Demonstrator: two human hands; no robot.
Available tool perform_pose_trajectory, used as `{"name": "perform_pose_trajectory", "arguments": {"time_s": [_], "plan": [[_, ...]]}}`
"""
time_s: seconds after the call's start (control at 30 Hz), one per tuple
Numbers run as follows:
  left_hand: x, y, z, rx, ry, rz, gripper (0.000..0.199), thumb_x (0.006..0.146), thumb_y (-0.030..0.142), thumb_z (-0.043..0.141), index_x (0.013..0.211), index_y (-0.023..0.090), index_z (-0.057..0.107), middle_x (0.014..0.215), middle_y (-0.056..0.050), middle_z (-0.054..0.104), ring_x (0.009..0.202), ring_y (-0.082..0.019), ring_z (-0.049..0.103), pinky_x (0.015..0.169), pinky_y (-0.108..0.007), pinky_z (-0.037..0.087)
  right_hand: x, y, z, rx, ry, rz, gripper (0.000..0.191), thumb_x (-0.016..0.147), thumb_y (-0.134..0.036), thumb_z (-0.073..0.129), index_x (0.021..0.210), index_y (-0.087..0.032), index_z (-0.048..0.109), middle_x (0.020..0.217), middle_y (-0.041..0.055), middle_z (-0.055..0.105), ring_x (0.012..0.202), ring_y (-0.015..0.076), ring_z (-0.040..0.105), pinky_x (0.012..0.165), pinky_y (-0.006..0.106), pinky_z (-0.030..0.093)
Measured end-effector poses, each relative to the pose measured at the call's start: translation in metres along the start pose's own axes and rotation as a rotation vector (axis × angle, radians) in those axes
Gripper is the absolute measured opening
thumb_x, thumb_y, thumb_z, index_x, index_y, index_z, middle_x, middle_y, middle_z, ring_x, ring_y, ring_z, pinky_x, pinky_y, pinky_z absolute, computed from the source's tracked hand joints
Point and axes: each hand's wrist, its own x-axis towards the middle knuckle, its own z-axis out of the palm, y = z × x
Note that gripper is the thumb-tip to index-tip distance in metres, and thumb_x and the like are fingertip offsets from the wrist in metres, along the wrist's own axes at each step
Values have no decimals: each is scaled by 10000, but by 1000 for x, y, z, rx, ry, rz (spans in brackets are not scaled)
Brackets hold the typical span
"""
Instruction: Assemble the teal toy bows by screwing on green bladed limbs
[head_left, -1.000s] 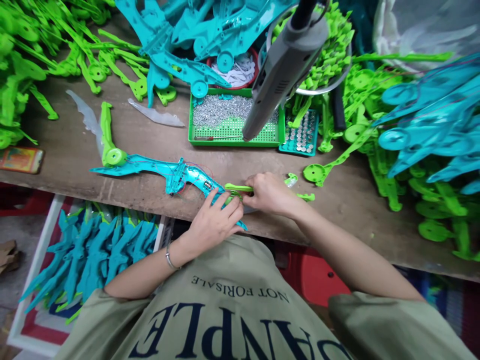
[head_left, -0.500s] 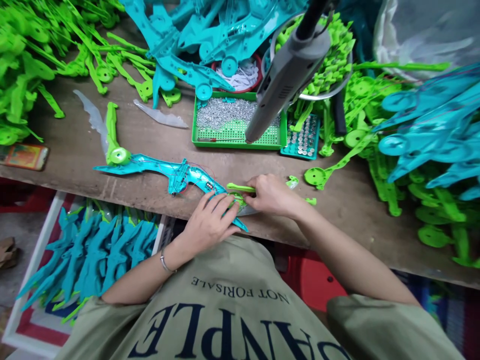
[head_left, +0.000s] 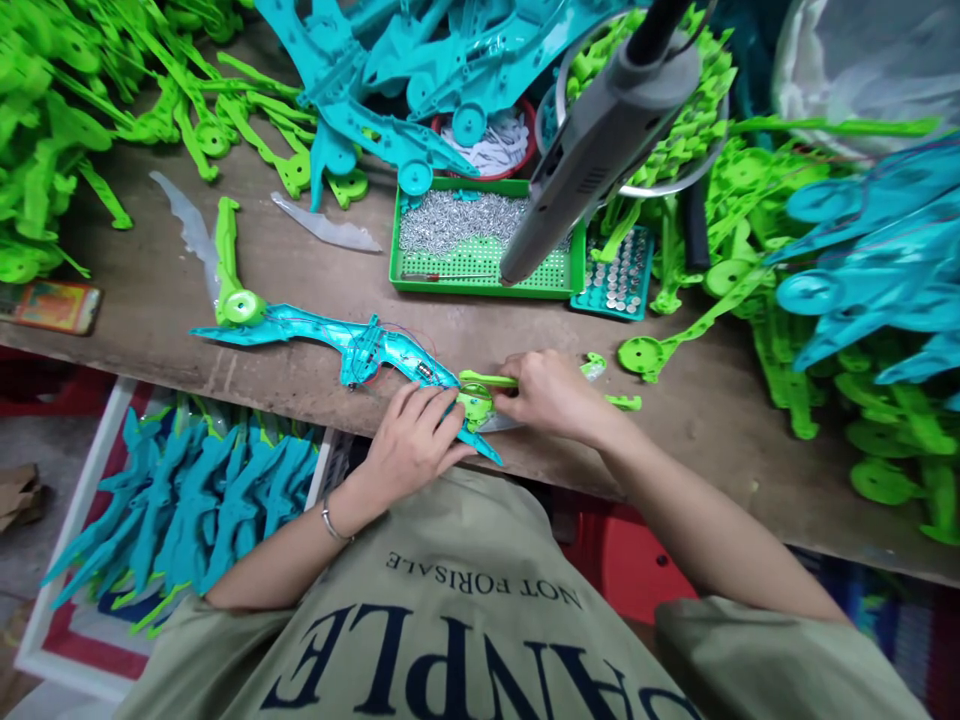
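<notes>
A long blue plastic piece (head_left: pixel 307 325) with thin wires lies along the bench in front of me. My left hand (head_left: pixel 420 432) is closed over its right end, fingers bent across the top. At that end sits a round green joint (head_left: pixel 475 405). My right hand (head_left: pixel 551 395) pinches a green arm piece (head_left: pixel 489 380) just above the joint. Under the right hand, a translucent blade (head_left: pixel 504 424) shows in part. On the blue piece's left end is another green arm (head_left: pixel 227 250), with a translucent blade (head_left: pixel 186 228) beside it.
A grey electric screwdriver (head_left: pixel 600 150) hangs over a green screw tray (head_left: pixel 487 290). Behind are heaps of blue parts (head_left: pixel 442 60) and green parts (head_left: pixel 60 130). A crate (head_left: pixel 75 655) of assembled pieces stands lower left. A phone (head_left: pixel 60 305) lies at the left edge.
The whole view has shifted slightly, so the bench items appear a little further right. My left fingers have drawn back a bit from the green joint, which shows more fully. My right hand keeps its pinch.
</notes>
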Motion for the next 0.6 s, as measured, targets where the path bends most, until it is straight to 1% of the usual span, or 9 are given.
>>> {"name": "perform_pose_trajectory", "arguments": {"time_s": [0.17,0.37,0.6], "plan": [[0,0,2,-30,17,1,413,983,485,623,1166,120,680,1230,-160,723,1137,-296,627,1053,-489,470,-1,-1,3,3,12,15,238,880,-246,585,964,-179,797,1026,121,801,917,248,731,731,294,424],[-1,0,1,-20,11,-3,407,998,493,596,1169,135,683,1252,-153,723,1143,-289,633,1064,-484,474,-3,-1,5,2,31,42,263,899,-270,576,999,-171,798,1035,142,798,921,273,729,731,310,434],[-2,0,-1,-31,-2,1,421,987,482,618,1195,120,675,1272,-165,714,1163,-294,630,1089,-496,466,-3,2,0,55,34,-8,227,880,-224,609,980,-160,802,941,136,797,867,241,714,743,289,448]]}}
